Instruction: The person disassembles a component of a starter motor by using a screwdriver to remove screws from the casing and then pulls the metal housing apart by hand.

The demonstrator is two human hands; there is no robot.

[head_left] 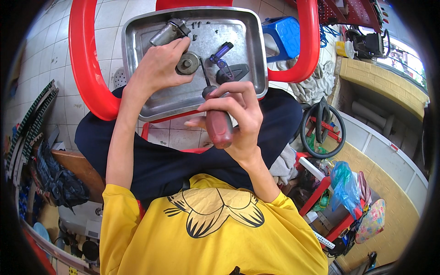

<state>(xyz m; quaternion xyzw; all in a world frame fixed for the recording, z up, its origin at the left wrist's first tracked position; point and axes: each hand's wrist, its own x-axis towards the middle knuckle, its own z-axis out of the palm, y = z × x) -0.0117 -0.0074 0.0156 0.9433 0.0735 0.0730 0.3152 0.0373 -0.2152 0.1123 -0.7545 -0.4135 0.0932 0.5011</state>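
The motor part (176, 46), a grey metal cylinder with a round disc-like end, sits in the upper middle of the frame, over the tray (254, 55). The left hand (158, 68) is clasped over it from above, fingers curled around the body, so it is held steady rather than lying loose. Just right of the round end, the thin shaft of the screwdriver (217, 119) runs up from the centre of the frame toward the part; its tip seems to meet the part's end or come just beside it (the exact contact is too small to make out). The right hand (233, 117) is wrapped tightly around the dark red handle, thumb and fingers closed on it.

Judging from this, the step in hand is working a fastener or seam at the part's end with the driver. The next move likely calls for the left hand to brace the part firmly while the right turns or levers with steady pressure along the shaft, lest the tip slip.

Also in the tray, right of the part, lie a purple piece (222, 52) and a dark piece (236, 72). The tray rests on a red chair (85, 59), which stands in front of the person's knees. A blue stool (285, 34) stands at the upper right.
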